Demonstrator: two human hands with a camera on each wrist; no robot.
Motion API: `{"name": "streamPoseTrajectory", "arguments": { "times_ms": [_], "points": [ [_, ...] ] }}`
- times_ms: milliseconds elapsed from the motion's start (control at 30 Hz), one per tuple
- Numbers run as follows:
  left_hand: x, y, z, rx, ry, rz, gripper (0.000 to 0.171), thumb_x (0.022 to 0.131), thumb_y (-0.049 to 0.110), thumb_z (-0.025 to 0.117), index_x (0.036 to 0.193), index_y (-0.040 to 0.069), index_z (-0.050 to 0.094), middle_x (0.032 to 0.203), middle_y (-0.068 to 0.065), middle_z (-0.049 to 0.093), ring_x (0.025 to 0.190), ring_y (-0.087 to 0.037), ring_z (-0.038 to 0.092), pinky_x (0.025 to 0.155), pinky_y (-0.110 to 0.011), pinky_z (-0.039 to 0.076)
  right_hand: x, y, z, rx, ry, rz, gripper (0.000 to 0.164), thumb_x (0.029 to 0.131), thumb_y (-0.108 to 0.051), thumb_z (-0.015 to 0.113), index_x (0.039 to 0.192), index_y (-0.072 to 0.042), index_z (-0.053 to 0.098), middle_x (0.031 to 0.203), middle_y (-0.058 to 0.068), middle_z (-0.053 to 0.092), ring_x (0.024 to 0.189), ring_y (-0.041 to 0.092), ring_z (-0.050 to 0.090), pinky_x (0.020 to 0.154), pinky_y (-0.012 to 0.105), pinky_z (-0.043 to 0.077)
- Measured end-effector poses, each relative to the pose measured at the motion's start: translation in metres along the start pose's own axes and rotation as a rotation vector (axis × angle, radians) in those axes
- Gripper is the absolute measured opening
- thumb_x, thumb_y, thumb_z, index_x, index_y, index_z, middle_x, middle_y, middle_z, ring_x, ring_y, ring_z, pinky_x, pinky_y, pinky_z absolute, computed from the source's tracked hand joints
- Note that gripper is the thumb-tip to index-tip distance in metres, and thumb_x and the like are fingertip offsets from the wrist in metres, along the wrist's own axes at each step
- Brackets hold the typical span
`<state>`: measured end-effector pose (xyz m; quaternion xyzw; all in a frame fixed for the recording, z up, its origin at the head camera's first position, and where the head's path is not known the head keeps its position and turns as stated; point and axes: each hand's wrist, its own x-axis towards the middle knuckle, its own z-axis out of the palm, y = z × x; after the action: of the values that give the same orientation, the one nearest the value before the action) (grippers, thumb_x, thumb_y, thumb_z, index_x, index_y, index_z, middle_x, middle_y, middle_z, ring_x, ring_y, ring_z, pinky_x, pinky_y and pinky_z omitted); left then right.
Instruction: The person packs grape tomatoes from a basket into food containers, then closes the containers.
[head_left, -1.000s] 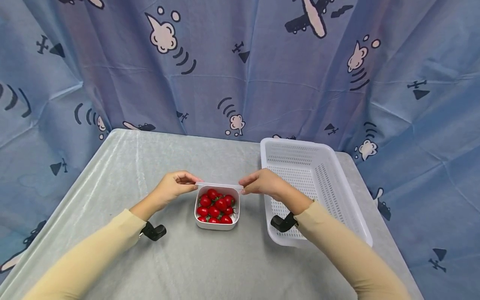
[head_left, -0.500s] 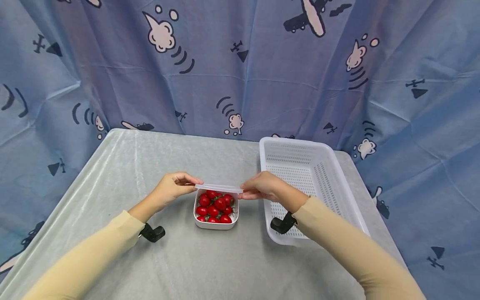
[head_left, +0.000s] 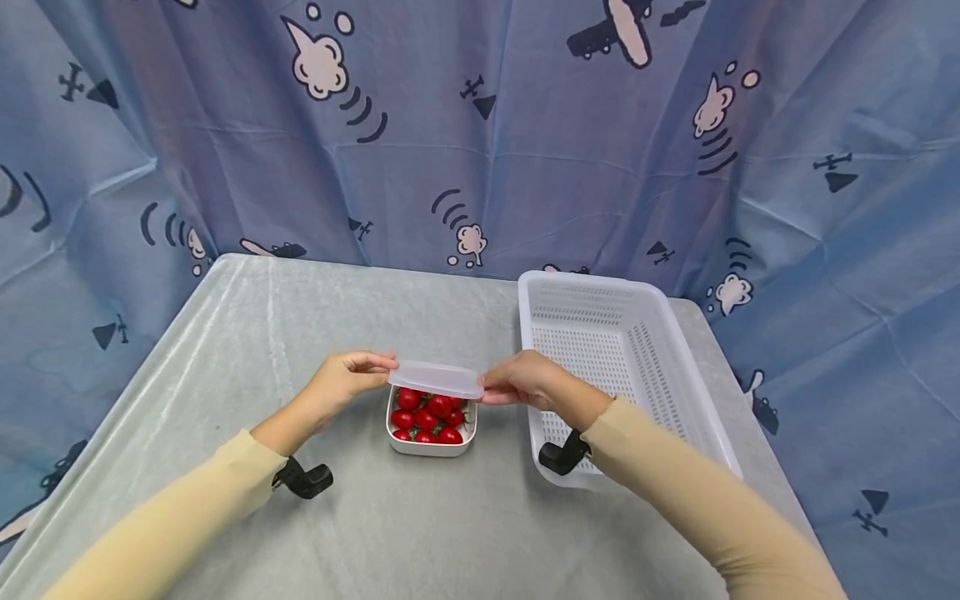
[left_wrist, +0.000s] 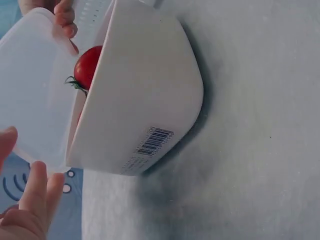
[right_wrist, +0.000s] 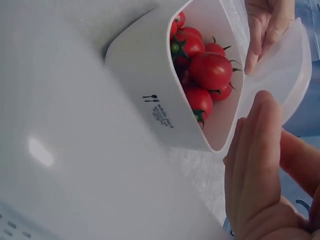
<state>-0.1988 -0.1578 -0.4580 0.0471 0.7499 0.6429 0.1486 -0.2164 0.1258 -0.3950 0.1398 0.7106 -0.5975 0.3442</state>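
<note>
A translucent plastic lid (head_left: 435,379) is tilted over the far part of a white food box (head_left: 427,449), its far edge raised. Cherry tomatoes (head_left: 424,420) with green stems fill the box and show in front of the lid. My left hand (head_left: 339,387) pinches the lid's left end between thumb and fingers. At the right end, my right hand (head_left: 531,380) holds it the same way, fingers (right_wrist: 262,135) beside the box rim in the right wrist view. A barcode label (left_wrist: 155,141) shows on the box wall in the left wrist view.
A white perforated plastic basket (head_left: 699,379) stands to the right, partly behind my right forearm. A pale grey cloth covers the table (head_left: 435,533). Behind it hangs a blue curtain (head_left: 420,117) printed with planes. Each wrist carries a black camera (head_left: 303,478).
The lid has tipped from nearly edge-on toward me and now hides the farther tomatoes. My right hand has come slightly lower with it. The box and basket have stayed put.
</note>
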Motion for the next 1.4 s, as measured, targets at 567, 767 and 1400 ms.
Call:
{"name": "streamPoseTrajectory", "arguments": {
  "times_ms": [567, 767, 1400],
  "points": [
    [-0.003, 0.011, 0.009, -0.168, 0.063, -0.204, 0.045, 0.093, 0.004, 0.066, 0.131, -0.017, 0.054, 0.108, -0.01, 0.073, 0.081, -0.002, 0.069, 0.091, -0.03, 0.058, -0.007, 0.006, 0.01, -0.24, 0.062, -0.098, 0.031, 0.091, 0.005, 0.064, 0.119, 0.017, 0.061, 0.074, 0.008, 0.066, 0.055, 0.007, 0.065, 0.06, 0.022, 0.06],
    [-0.006, 0.011, 0.013, -0.144, 0.067, -0.205, 0.044, 0.091, 0.002, 0.066, 0.129, -0.017, 0.055, 0.118, -0.021, 0.07, 0.081, -0.003, 0.068, 0.079, -0.022, 0.06, -0.003, 0.01, 0.014, -0.342, 0.053, -0.107, 0.024, 0.089, 0.005, 0.066, 0.11, 0.015, 0.063, 0.068, 0.006, 0.064, 0.055, 0.007, 0.063, 0.06, 0.023, 0.061],
    [-0.01, 0.003, 0.022, -0.052, 0.076, -0.183, 0.044, 0.09, 0.003, 0.069, 0.129, -0.012, 0.057, 0.126, -0.028, 0.064, 0.085, -0.006, 0.069, 0.078, -0.023, 0.061, -0.012, 0.019, 0.026, -0.491, 0.121, -0.123, 0.024, 0.085, 0.007, 0.07, 0.105, 0.014, 0.058, 0.067, 0.015, 0.069, 0.05, 0.01, 0.061, 0.057, 0.027, 0.061]
  ]
}}
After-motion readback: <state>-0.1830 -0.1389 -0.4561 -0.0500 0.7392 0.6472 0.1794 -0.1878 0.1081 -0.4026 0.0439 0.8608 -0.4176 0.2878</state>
